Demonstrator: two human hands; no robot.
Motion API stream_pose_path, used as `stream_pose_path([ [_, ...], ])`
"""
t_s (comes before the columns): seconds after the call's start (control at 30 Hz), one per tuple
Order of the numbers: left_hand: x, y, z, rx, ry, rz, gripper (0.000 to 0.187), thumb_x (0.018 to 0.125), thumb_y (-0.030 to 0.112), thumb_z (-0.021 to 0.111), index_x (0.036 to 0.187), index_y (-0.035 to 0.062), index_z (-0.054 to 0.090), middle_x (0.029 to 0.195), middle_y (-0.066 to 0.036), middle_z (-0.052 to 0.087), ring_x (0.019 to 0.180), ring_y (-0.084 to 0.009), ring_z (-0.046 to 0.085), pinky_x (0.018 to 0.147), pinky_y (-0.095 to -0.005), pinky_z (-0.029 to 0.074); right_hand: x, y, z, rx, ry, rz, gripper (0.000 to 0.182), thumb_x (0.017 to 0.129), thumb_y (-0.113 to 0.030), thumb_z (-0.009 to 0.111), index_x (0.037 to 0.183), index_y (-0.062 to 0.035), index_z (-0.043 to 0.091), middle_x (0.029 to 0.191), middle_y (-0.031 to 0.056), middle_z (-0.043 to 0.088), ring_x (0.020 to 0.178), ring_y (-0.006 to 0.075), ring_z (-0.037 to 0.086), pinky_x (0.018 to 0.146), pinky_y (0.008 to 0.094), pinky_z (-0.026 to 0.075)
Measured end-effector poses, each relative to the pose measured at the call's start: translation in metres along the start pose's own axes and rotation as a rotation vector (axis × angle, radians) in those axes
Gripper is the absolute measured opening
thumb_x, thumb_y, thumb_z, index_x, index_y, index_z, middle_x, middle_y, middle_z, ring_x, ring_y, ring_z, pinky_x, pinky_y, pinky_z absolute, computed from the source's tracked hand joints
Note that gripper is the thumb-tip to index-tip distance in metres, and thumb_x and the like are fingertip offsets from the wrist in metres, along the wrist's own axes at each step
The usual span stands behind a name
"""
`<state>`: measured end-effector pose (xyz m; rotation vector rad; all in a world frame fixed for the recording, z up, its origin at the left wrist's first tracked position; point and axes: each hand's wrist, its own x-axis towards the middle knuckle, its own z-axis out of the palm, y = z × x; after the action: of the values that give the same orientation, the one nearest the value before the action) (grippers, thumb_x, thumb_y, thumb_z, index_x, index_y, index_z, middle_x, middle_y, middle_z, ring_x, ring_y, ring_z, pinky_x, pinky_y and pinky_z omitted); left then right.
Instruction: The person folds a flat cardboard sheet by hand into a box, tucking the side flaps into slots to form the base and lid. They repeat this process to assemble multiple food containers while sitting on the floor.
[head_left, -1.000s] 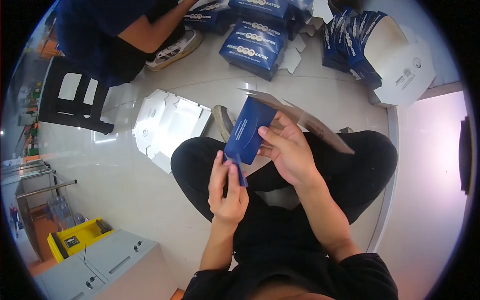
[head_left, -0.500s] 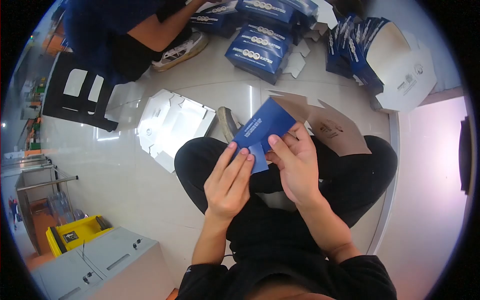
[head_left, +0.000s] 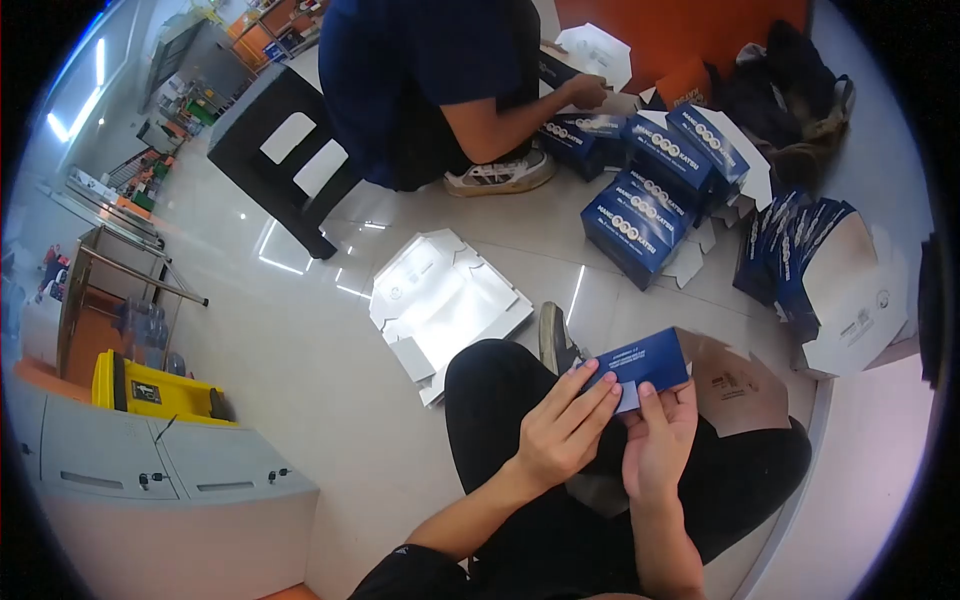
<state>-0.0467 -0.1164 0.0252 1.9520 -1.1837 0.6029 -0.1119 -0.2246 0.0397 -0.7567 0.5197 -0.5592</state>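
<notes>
Both my hands hold a blue cardboard piece (head_left: 650, 358) with small white print, above my crossed legs. My left hand (head_left: 568, 425) presses its fingers on the left end of the cardboard. My right hand (head_left: 660, 440) grips the lower right part, its thumb on the front near a small folded flap. Behind the piece, a brown-looking carton panel (head_left: 735, 390) with a printed mark spreads over my right leg. Whether it is joined to the blue piece I cannot tell.
White flat cartons (head_left: 445, 300) lie on the floor ahead. Blue boxes (head_left: 635, 225) are stacked beyond, with more folded cartons (head_left: 800, 250) at right. Another person (head_left: 430, 90) crouches by a black stool (head_left: 285, 150). Grey cabinets (head_left: 170, 470) and a yellow bin (head_left: 150, 385) stand at left.
The view has swung left and up, showing more of the other person. The blue piece is now held more level, and its small flap looks shorter between my hands.
</notes>
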Motion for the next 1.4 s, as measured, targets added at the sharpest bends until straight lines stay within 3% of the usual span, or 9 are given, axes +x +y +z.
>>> stream_pose_path([
  [0.33,0.009,0.009,-0.009,-0.139,-0.142,-0.131,0.044,0.08,0.015,0.076,0.122,0.0056,0.067,0.137,-0.019,0.055,0.122,-0.0396,0.057,0.101,-0.0476,0.046,-0.005,-0.013,-0.011,-0.006,-0.03,0.066,0.023,0.095,0.003,0.054,0.117,-0.0009,0.049,0.109,0.0114,0.061,0.096,0.0178,0.064,0.083,0.0322,0.057],
  [0.43,0.013,0.007,-0.009,-0.481,-0.112,-0.449,0.048,0.082,0.013,0.075,0.127,0.0039,0.063,0.136,-0.02,0.056,0.118,-0.0356,0.061,0.098,-0.0376,0.048,-0.006,-0.014,-0.019,0.008,-0.086,0.139,0.023,0.095,0.001,0.056,0.117,-0.0016,0.049,0.107,0.0118,0.061,0.095,0.0182,0.065,0.081,0.0332,0.058],
  [0.53,0.014,0.007,-0.011,-0.523,-0.181,-0.52,0.047,0.082,0.012,0.076,0.126,0.0042,0.064,0.132,-0.02,0.059,0.116,-0.0327,0.063,0.097,-0.036,0.05,-0.004,-0.01,-0.027,-0.001,-0.161,0.151,0.024,0.095,-0.002,0.057,0.117,-0.0012,0.049,0.108,0.0122,0.061,0.093,0.0179,0.065,0.08,0.0322,0.059],
  [0.8,-0.016,0.008,0.011,-0.377,-0.064,-0.453,0.045,0.082,0.005,0.074,0.126,0.0044,0.064,0.128,-0.021,0.062,0.113,-0.0348,0.064,0.091,-0.036,0.054,-0.01,-0.002,-0.028,-0.801,-0.161,-0.368,0.049,0.089,0.003,0.064,0.133,0.0069,0.042,0.109,0.0176,0.058,0.086,0.0203,0.066,0.077,0.0277,0.056],
  [0.97,-0.016,0.01,0.01,-0.263,-0.026,-0.326,0.045,0.083,0.003,0.071,0.127,0.0053,0.062,0.127,-0.019,0.061,0.102,-0.0353,0.067,0.085,-0.0368,0.056,-0.01,-0.014,-0.013,-1.146,-0.157,-0.87,0.058,0.086,-0.01,0.07,0.134,0.0081,0.044,0.115,0.0216,0.056,0.106,0.03,0.056,0.091,0.0408,0.046],
  [1.1,-0.011,0.01,0.002,-0.144,0.019,-0.225,0.045,0.08,0.002,0.072,0.125,0.0051,0.063,0.125,-0.018,0.062,0.101,-0.0342,0.067,0.085,-0.0369,0.056,-0.011,-0.016,0.005,-0.768,-0.045,-0.737,0.048,0.091,-0.018,0.066,0.131,0.0041,0.052,0.112,0.0204,0.058,0.097,0.027,0.056,0.089,0.0327,0.043],
  [1.2,-0.008,0.007,-0.002,-0.108,0.054,-0.23,0.045,0.077,-0.002,0.072,0.121,0.004,0.065,0.124,-0.02,0.062,0.103,-0.0343,0.067,0.085,-0.037,0.056,-0.009,-0.027,-0.013,-0.987,-0.32,-0.798,0.033,0.092,-0.017,0.065,0.119,0.0021,0.063,0.1,0.0148,0.063,0.092,0.0243,0.058,0.087,0.0332,0.044],
  [1.23,-0.008,0.006,-0.004,-0.108,0.073,-0.259,0.044,0.074,-0.005,0.072,0.118,0.0032,0.067,0.123,-0.021,0.063,0.104,-0.0346,0.067,0.085,-0.037,0.056,-0.008,-0.022,-0.007,-0.773,-0.306,-0.716,0.02,0.089,-0.013,0.067,0.104,0.0004,0.069,0.09,0.0092,0.066,0.084,0.02,0.059,0.083,0.0301,0.045],
  [1.4,-0.007,0.003,-0.015,-0.086,0.041,-0.225,0.046,0.075,-0.003,0.072,0.121,0.0019,0.065,0.122,-0.022,0.061,0.104,-0.0376,0.065,0.087,-0.0393,0.056,-0.009,-0.013,-0.009,-0.772,-0.197,-0.485,0.018,0.081,-0.002,0.075,0.098,-0.002,0.069,0.089,0.0075,0.065,0.077,0.0141,0.058,0.075,0.0245,0.046],
])
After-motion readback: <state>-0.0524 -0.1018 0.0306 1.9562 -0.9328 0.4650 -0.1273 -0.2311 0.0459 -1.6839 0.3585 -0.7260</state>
